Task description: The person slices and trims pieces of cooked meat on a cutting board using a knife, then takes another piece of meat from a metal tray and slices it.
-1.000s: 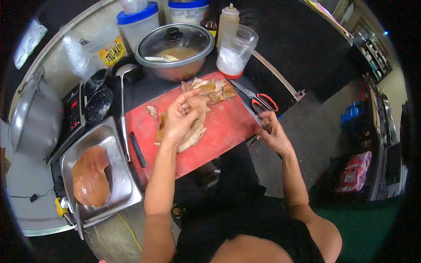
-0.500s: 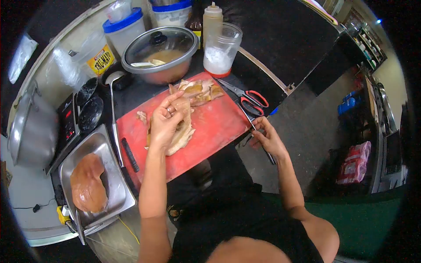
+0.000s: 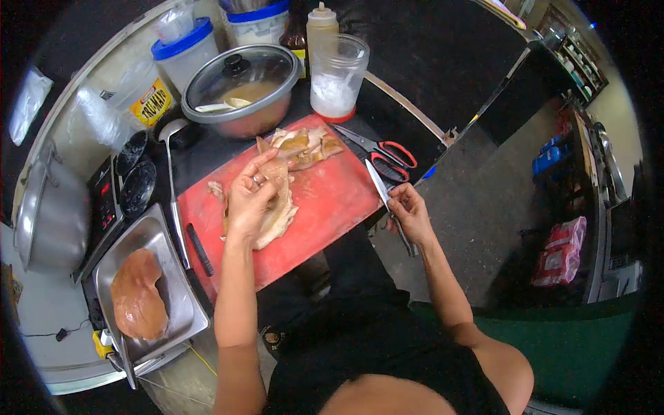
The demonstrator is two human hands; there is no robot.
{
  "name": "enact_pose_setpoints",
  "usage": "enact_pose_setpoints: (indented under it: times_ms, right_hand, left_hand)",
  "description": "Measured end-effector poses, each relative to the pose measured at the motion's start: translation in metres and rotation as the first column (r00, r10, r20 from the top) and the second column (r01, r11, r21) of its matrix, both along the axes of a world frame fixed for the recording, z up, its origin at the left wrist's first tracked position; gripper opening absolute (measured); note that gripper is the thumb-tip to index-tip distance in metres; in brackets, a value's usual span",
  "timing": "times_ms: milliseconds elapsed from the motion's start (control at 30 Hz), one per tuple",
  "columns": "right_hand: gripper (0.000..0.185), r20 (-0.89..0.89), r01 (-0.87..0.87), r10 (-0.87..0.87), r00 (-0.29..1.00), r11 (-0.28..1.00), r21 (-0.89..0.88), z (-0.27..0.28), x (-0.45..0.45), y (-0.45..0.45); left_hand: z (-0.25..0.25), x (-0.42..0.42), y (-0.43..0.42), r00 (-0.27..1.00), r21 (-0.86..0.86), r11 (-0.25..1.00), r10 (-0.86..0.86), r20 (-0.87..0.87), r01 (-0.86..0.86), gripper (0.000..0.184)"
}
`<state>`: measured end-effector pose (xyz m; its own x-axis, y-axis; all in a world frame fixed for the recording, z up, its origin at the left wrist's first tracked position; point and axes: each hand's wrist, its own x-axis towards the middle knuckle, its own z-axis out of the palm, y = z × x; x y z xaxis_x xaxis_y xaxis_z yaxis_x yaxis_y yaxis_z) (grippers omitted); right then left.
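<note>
Left hand (image 3: 250,202) over the left half of the red cutting board (image 3: 339,200), palm down, fingers loosely bent and partly spread, a ring on one; it covers part of a pale, flat meat piece (image 3: 278,218). Cannot tell whether the fingers grip the meat or only rest at it. Right hand (image 3: 409,211) off the board's right edge, fingers closed around a knife (image 3: 377,184), blade angled up and away from the body, handle end showing below the palm. Meat piece lies flat on the board, ragged at its right edge. More cut meat pieces (image 3: 304,146) heaped at the board's far end; small scrap (image 3: 216,189) near the left edge; black ridged handle (image 3: 199,249) close to the left side. Scissors (image 3: 377,150), red and black grips, just beyond the far right corner, on the dark desk (image 3: 309,104). Behind the board: lidded bowl (image 3: 238,90), clear jar (image 3: 337,86) of white contents on a red base, squeeze bottle (image 3: 321,34). Ladle (image 3: 173,200) lies between board and metal tray (image 3: 185,304); tray holds one large raw meat slab (image 3: 140,296).
</note>
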<state>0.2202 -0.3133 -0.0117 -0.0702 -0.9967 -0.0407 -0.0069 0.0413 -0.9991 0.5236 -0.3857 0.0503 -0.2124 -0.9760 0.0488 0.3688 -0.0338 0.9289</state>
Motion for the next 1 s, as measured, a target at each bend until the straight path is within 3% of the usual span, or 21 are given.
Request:
enact_pose_setpoints:
  times_ms: [400,500,567,633,767,833,933,1000]
  right_hand:
    - [0.014,0.086,0.016,-0.023,0.996,0.997,0.074,-0.029,-0.039,0.052]
    - [0.013,-0.036,-0.002,0.009,0.999,0.983,0.183,-0.032,-0.054,0.072]
    - [0.013,-0.114,0.005,0.013,0.993,0.987,0.158,-0.045,-0.069,0.084]
    - [0.011,-0.128,0.046,-0.025,0.991,0.985,0.164,-0.03,-0.068,0.09]
    - [0.019,-0.075,-0.071,0.08,0.994,0.99,0.122,0.015,-0.045,0.072]
    - [0.026,-0.142,-0.162,0.18,0.973,0.978,0.129,0.045,-0.02,0.059]
    - [0.038,-0.132,-0.178,0.177,0.975,0.984,0.003,0.083,0.031,0.034]
    - [0.04,-0.395,-0.248,0.16,0.904,0.952,-0.182,0.083,0.053,0.013]
  left_hand:
    - [0.0,-0.001,-0.001,1.0,-0.028,0.999,0.016,-0.017,-0.016,0.049]
    - [-0.002,0.001,-0.004,0.999,-0.021,1.0,0.019,-0.048,-0.02,0.051]
    - [0.003,-0.002,0.0,0.999,-0.019,1.0,0.023,-0.044,-0.024,0.052]
    - [0.004,-0.005,0.002,0.999,0.0,1.0,-0.007,-0.04,0.007,0.052]
    - [0.004,-0.002,0.004,0.999,0.046,0.998,-0.046,-0.025,0.048,0.05]
    - [0.002,-0.003,0.005,0.997,-0.029,0.997,-0.072,-0.037,0.07,0.051]
    - [0.009,-0.003,0.008,0.994,-0.059,0.993,-0.1,-0.047,0.097,0.053]
    - [0.01,-0.003,0.009,0.99,-0.069,0.991,-0.119,-0.069,0.115,0.052]
